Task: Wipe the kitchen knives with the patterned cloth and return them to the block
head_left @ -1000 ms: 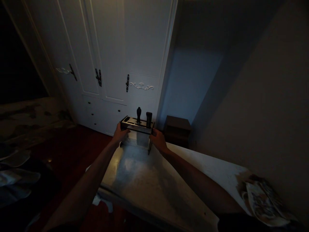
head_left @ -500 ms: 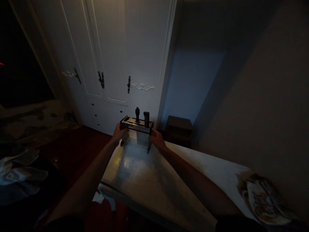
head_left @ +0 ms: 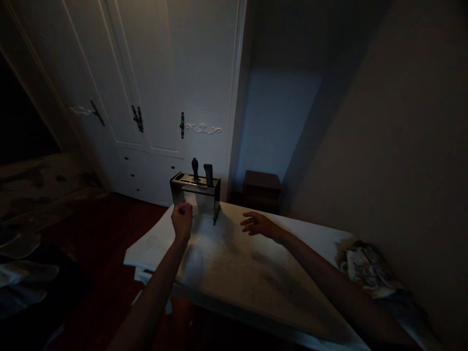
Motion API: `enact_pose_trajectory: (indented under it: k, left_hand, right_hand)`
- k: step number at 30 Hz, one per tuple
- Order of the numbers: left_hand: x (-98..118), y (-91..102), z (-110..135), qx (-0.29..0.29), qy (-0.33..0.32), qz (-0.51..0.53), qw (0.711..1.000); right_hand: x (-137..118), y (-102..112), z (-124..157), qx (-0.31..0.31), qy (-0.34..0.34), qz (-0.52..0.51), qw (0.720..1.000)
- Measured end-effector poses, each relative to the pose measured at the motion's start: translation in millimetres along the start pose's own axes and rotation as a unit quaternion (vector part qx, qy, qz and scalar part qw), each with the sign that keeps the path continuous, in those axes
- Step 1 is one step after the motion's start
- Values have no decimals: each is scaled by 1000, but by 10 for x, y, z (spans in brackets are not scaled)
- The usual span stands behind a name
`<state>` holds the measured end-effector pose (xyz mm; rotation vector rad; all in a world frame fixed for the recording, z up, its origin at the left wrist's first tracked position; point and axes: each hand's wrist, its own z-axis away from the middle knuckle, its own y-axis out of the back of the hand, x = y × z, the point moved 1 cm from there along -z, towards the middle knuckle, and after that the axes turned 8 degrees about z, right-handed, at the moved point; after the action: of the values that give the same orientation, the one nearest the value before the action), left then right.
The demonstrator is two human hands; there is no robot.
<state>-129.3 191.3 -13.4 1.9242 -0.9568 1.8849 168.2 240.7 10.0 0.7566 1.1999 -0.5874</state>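
Observation:
A knife block [head_left: 199, 202] with shiny metal faces and dark edges stands upright at the far end of a white table [head_left: 226, 273]. Two black-handled tools, probably knives, stick up from its top slots: one handle [head_left: 195, 169] is rounded, the other handle [head_left: 208, 174] straighter. My left hand [head_left: 182, 222] is just in front of the block's left side, its fingers curled in with nothing visible in them. To the right of the block, apart from it, my right hand [head_left: 260, 225] hovers over the table, open and holding nothing, fingers spread.
A white wardrobe [head_left: 204, 73] with dark handles rises behind the table. A low brown cabinet [head_left: 262, 180] is by the far wall. Crumpled patterned cloth [head_left: 369, 268] lies at the table's right end. More fabric [head_left: 25, 278] is at the left, above a dark red floor [head_left: 120, 229].
Both hands have let go of the knife block's sides and drawn back towards me, the right one moving out to the right. The block now stands on the table. The view has shifted slightly right.

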Motion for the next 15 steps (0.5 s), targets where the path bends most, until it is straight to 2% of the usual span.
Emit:
enact_pose_trajectory:
  k: [4,7,9,11,12,15]
  left_hand:
    - [-237,-191,428,-73,12,-2,997]
    - [-383,-344,663,-122,34,-17,992]
    - [-440,-458,801,-175,50,-29,983]
    - [-468,-574,940,-244,66,-53,966]
    - [-476,-630,1012,-282,71,-68,954]
    - [-503,-778,1221,-382,89,-109,913]
  right_hand:
    - [277,571,509,79,-9,-4,997]
    - [545,1020,917,164,-26,1,986]
    - [738,1308,1190,233,-43,32,971]
    - [918,1570,1473,326,-66,139,933]
    - [997,1686,1620,381,-79,212,896]
    - [1209,1935,2062,471,-113,306,820]
